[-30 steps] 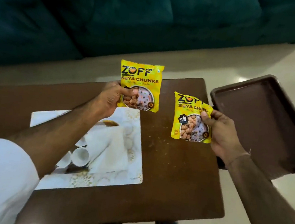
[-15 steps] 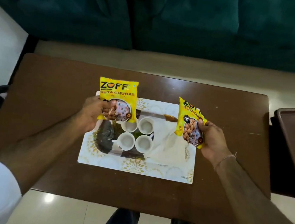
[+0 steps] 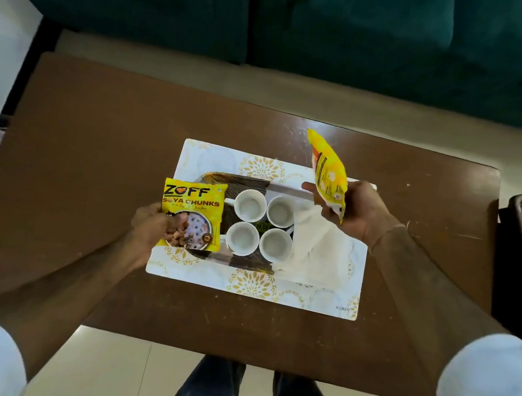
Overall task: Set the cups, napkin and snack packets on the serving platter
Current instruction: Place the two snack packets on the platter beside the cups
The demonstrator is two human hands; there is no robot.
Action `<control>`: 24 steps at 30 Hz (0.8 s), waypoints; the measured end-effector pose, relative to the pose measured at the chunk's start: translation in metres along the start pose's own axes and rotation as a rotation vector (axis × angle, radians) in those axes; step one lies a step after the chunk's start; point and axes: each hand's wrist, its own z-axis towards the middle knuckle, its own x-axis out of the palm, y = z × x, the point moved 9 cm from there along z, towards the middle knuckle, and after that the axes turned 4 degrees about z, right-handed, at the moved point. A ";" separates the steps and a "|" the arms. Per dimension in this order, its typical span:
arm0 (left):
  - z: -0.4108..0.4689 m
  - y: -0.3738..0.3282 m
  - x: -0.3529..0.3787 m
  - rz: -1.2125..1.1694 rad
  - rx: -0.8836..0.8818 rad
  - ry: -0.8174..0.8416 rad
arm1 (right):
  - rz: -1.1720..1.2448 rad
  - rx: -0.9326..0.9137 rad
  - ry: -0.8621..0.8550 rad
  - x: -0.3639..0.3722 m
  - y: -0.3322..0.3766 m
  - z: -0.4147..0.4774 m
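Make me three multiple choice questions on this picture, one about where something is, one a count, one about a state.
1. Where is the napkin?
A. right of the cups
B. left of the cups
C. on the floor

2. How many cups are on the platter?
A. two
B. four
C. six

3. What state is the front-facing packet in?
A. lying on the platter
B. held in the left hand
C. torn open

Answers:
1 A, the napkin lies against the cups' right side.
2 B, four stand two by two.
3 B, the fingers grip its lower corner; the right hand holds the other packet.
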 end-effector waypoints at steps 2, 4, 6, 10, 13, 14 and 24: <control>0.003 0.000 -0.002 0.018 0.034 -0.012 | -0.116 0.052 -0.013 0.001 -0.003 0.009; 0.004 -0.002 -0.003 0.017 0.070 -0.016 | -0.241 0.085 -0.030 -0.001 -0.006 0.015; 0.005 -0.004 -0.004 0.042 0.101 -0.023 | -0.339 0.096 -0.063 -0.006 -0.007 0.018; 0.006 -0.004 -0.004 0.081 0.135 -0.030 | -0.435 0.064 -0.163 -0.026 -0.006 0.015; 0.006 -0.004 -0.004 0.043 0.144 -0.053 | -0.520 0.039 -0.184 -0.039 -0.005 0.009; 0.007 -0.004 -0.004 0.032 0.142 -0.057 | -0.552 0.032 -0.180 -0.043 -0.005 0.007; 0.013 -0.002 -0.006 0.041 0.116 -0.074 | -0.584 -0.155 -0.295 -0.089 -0.010 -0.011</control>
